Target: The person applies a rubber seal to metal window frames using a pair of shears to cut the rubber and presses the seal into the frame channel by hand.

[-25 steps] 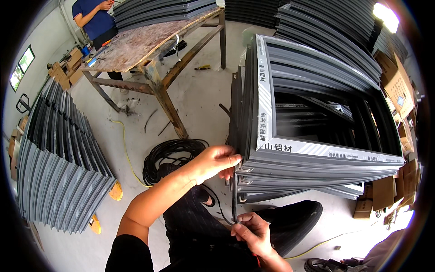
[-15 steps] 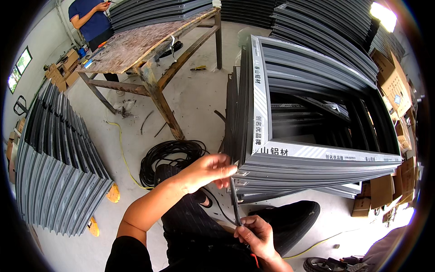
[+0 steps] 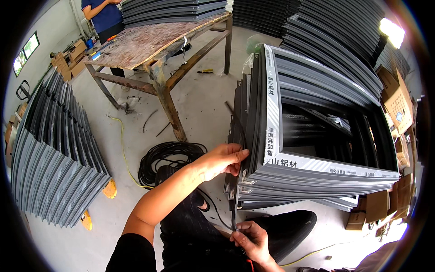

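Note:
A long black rubber sealing strip (image 3: 235, 206) runs along the left side of a stack of dark grey metal window frames (image 3: 274, 113). My left hand (image 3: 225, 159) is closed on the strip just beyond the near left corner, thumb and fingers against the frame's outer edge. Lower down, in front of my lap, my right hand (image 3: 252, 239) pinches the same strip between thumb and fingers. From there the strip curves back toward a loose black coil (image 3: 170, 158) on the floor. The strip's far end sticks up free beside the stack.
Another frame stack (image 3: 59, 167) stands at the left above yellow forks (image 3: 109, 189). A worn wooden-topped table (image 3: 149, 45) is ahead, with a person in a blue shirt (image 3: 103, 18) behind it. Cardboard boxes (image 3: 394, 93) line the right. A yellow cord (image 3: 123, 149) crosses the floor.
My left hand has slid along the strip, a little farther from the near corner. My right hand still pinches the strip lower down. The whole view has shifted slightly.

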Available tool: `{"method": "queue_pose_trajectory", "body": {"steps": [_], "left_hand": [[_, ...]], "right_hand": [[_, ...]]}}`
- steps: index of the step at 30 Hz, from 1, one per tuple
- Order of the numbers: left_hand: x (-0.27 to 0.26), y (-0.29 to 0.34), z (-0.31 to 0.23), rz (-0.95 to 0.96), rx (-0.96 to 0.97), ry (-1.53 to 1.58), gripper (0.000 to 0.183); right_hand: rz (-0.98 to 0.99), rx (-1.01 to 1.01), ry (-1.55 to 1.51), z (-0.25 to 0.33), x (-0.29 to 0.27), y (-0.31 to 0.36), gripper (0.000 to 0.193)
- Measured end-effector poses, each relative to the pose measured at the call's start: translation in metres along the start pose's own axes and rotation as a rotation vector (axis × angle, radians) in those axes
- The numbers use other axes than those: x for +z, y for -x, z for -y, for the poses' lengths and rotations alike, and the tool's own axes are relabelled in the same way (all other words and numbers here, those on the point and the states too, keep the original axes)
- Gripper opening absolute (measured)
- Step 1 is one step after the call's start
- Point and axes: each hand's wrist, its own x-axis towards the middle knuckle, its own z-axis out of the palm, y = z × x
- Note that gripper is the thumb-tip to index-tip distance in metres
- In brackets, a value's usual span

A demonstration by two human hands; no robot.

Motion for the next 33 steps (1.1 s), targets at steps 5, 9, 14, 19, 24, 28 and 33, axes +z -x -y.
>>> {"method": "queue_pose_trajectory", "body": {"steps": [5,9,14,19,24,28,33], "left_hand": [[0.001,0.001,-0.010,0.001,-0.016,-0.095,0.035],[0.002,0.003,-0.023,0.016,-0.086,-0.114,0.035],[-0.009,-0.006,-0.016,0.047,-0.047,-0.140,0.037],[-0.003,-0.004,-0.025,-0.032,-0.074,-0.099,0.036],[-0.008,-0.023,-0.014,-0.101,0.044,0.058,0.033],[-0.017,-0.026,-0.020,-0.071,-0.028,-0.060,0.032],[-0.025,-0.044,-0.023,-0.090,0.027,0.055,0.030]], "right_hand": [[-0.024,0.031,0.020,-0.003,-0.002,-0.003,0.017],[-0.018,0.030,0.018,-0.005,0.001,-0.002,0.017],[-0.049,0.022,0.047,-0.004,0.004,-0.001,0.017],[-0.075,0.012,0.047,-0.004,0.002,0.000,0.016],[-0.110,0.008,-0.080,-0.007,0.006,0.003,0.019],[-0.144,-0.035,-0.035,0.001,0.011,0.005,0.011],[-0.108,-0.038,-0.036,0.000,0.009,0.004,0.013]]}}
